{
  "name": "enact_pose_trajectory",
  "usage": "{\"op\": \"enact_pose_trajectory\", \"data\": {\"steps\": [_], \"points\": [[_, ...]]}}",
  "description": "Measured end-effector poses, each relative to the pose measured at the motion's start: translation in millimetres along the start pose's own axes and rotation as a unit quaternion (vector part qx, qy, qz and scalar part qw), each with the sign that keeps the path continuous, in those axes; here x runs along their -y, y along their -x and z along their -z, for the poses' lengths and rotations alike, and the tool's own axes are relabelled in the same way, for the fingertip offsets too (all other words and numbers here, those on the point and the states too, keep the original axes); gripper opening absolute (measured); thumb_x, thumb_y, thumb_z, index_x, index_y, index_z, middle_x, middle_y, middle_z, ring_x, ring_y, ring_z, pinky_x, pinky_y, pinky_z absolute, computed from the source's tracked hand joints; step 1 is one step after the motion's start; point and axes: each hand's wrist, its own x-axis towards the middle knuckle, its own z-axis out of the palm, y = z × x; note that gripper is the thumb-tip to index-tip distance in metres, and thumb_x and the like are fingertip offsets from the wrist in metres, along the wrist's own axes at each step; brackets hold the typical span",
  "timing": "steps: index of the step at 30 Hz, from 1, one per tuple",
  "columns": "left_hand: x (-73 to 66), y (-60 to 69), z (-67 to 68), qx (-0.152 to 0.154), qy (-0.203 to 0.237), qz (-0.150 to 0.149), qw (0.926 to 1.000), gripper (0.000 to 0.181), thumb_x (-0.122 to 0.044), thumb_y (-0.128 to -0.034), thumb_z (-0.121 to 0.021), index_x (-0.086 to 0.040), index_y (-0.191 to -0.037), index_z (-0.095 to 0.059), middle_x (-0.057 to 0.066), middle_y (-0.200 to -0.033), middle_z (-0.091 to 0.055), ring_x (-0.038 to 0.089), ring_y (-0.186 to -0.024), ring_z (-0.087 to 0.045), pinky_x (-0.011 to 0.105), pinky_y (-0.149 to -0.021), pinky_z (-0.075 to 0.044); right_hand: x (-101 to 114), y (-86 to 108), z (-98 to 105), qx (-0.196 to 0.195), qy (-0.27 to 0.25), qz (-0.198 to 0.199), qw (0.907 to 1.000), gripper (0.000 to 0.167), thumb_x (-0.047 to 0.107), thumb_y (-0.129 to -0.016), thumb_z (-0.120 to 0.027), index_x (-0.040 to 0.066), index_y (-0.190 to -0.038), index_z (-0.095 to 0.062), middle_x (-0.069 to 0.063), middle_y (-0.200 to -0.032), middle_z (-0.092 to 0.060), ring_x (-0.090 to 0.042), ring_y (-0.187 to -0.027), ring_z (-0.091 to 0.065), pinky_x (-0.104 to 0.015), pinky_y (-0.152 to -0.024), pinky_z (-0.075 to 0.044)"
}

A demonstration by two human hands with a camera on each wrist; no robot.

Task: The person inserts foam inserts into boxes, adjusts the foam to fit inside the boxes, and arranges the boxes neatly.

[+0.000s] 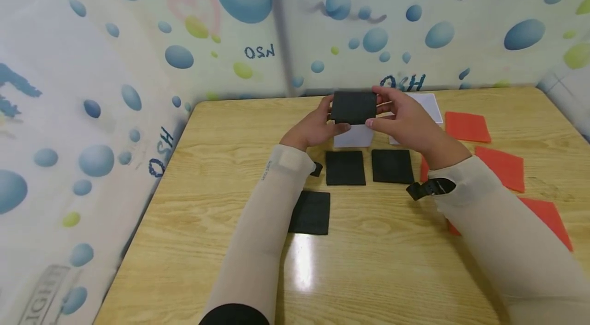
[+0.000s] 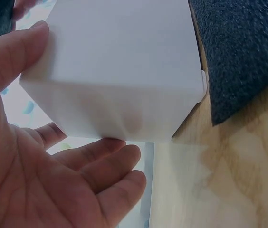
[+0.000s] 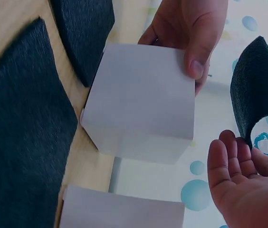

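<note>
A white cardboard box (image 1: pixel 354 137) stands near the table's back edge. My left hand (image 1: pixel 314 128) grips it by the upper part, thumb on one face and fingers round the side. In the left wrist view, the box (image 2: pixel 124 47) fills the space beside my left palm (image 2: pixel 34 180). My right hand (image 1: pixel 405 123) pinches a black felt square (image 1: pixel 354 106) above the box. The right wrist view shows that felt (image 3: pixel 255 85) bent and apart from the box (image 3: pixel 141 90), with my right fingers (image 3: pixel 231 154) at its lower edge.
Black felt squares lie in front of the box: one (image 1: pixel 345 168), another (image 1: pixel 393 166) and a third (image 1: pixel 312 212) partly under my left sleeve. A second white box (image 1: pixel 426 106) stands behind my right hand. Several red squares (image 1: pixel 467 126) lie rightward. A printed curtain (image 1: pixel 322 33) hangs behind the table.
</note>
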Motion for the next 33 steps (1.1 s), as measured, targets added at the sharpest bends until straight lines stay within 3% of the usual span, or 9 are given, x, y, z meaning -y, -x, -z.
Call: {"op": "enact_pose_trajectory", "data": {"steps": [3, 6, 16, 25, 30, 33], "points": [[-2.0, 0.5, -0.3, 0.002, 0.006, 0.001, 1.0, 0.093, -0.039, -0.1003, -0.071, -0.024, -0.169, -0.01, 0.012, -0.168, -0.037, 0.028, -0.155, -0.038, 0.05, -0.125, -0.034, 0.8, -5.6, 3.0, 0.006, 0.016, -0.001, 0.9998, 0.081, 0.021, -0.1, -0.071, 0.01, -0.167, -0.027, -0.019, -0.146, -0.047, -0.036, -0.135, -0.052, -0.056, -0.114, -0.045], [-2.8, 0.6, -0.3, 0.006, 0.01, -0.001, 0.9999, 0.093, -0.037, -0.1007, -0.071, -0.024, -0.169, -0.009, 0.012, -0.169, -0.036, 0.028, -0.156, -0.037, 0.05, -0.125, -0.034, 0.7, -9.6, 6.0, 0.011, 0.035, 0.0, 0.9993, 0.081, 0.022, -0.1, -0.071, 0.009, -0.167, -0.027, -0.02, -0.148, -0.046, -0.037, -0.135, -0.051, -0.059, -0.116, -0.042], [-1.4, 0.8, 0.6, 0.007, 0.015, 0.005, 0.9998, 0.095, -0.038, -0.1001, -0.072, -0.026, -0.169, -0.008, 0.012, -0.172, -0.03, 0.028, -0.159, -0.029, 0.05, -0.126, -0.032, 0.2, -17.4, 6.5, 0.011, 0.081, -0.003, 0.9966, 0.083, 0.021, -0.1, -0.072, 0.007, -0.167, -0.025, -0.02, -0.147, -0.046, -0.037, -0.128, -0.053, -0.059, -0.111, -0.047], [-1.4, 1.5, 1.1, 0.012, 0.006, 0.001, 0.9999, 0.096, -0.04, -0.1003, -0.071, -0.026, -0.17, -0.007, 0.013, -0.173, -0.027, 0.03, -0.159, -0.029, 0.05, -0.126, -0.032, 2.0, -26.5, 6.7, 0.015, 0.162, -0.012, 0.9866, 0.084, 0.027, -0.1, -0.07, 0.007, -0.167, -0.024, -0.022, -0.154, -0.043, -0.038, -0.118, -0.05, -0.054, -0.094, -0.048], [-2.9, 2.0, 2.0, 0.016, -0.006, 0.008, 0.9998, 0.097, -0.043, -0.101, -0.07, -0.023, -0.17, -0.004, 0.015, -0.174, -0.025, 0.031, -0.16, -0.028, 0.049, -0.126, -0.033, 3.4, -31.0, 6.3, 0.031, 0.183, -0.022, 0.9824, 0.087, 0.027, -0.1, -0.07, 0.004, -0.168, -0.02, -0.024, -0.155, -0.04, -0.039, -0.116, -0.049, -0.057, -0.098, -0.046], [-3.0, 2.3, 2.4, 0.016, -0.007, 0.01, 0.9998, 0.097, -0.043, -0.1015, -0.069, -0.022, -0.17, -0.003, 0.013, -0.174, -0.023, 0.029, -0.16, -0.028, 0.048, -0.126, -0.032, 3.9, -33.1, 5.7, 0.041, 0.198, -0.031, 0.9788, 0.088, 0.027, -0.1, -0.069, 0.003, -0.168, -0.019, -0.026, -0.157, -0.038, -0.042, -0.128, -0.047, -0.061, -0.11, -0.042]]}}
